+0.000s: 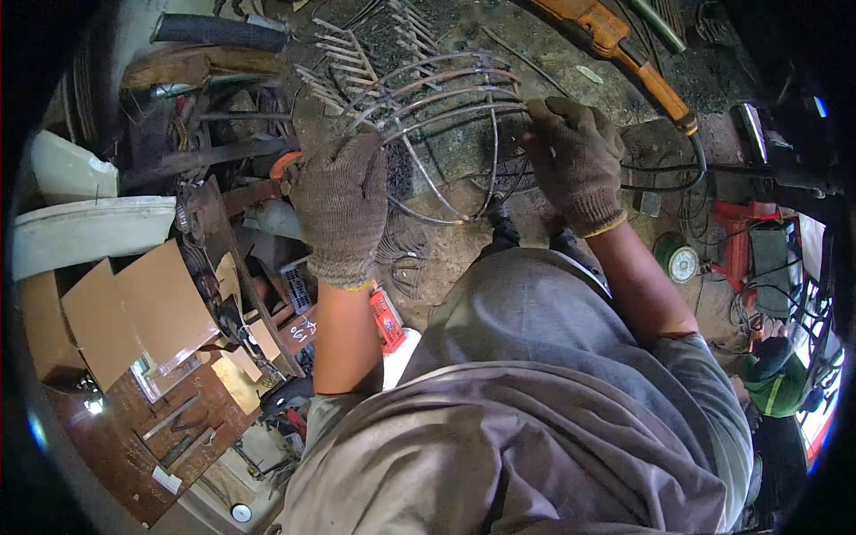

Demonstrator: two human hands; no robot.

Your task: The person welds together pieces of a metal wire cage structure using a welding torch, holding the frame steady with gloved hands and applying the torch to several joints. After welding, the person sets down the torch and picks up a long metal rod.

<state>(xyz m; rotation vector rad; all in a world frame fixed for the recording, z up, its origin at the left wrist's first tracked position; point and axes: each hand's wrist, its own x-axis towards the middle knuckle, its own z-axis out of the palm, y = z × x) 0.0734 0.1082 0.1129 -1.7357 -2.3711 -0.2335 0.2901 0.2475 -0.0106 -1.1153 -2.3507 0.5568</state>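
Note:
A cage-like frame of curved metal rods (446, 104) hangs between my gloved hands, its bars bowed and joined by thinner cross rods. My right hand (580, 159), in a dark knitted glove with a yellow cuff edge, is closed on the rods' right end. At the left end, my left hand (341, 207), gloved alike, is curled against the rods; its fingertips are partly hidden. Just left of it shows an orange curved piece (285, 165), and I cannot tell what it belongs to.
Short rods (348, 55) lie in rows on the dirty floor beyond the frame. An orange power tool (615, 45) with a cable lies at the far right. Flattened cardboard (134, 312) and a brown board (116, 437) with tools fill the left. A reel (678, 259) and red machine (744, 241) stand right.

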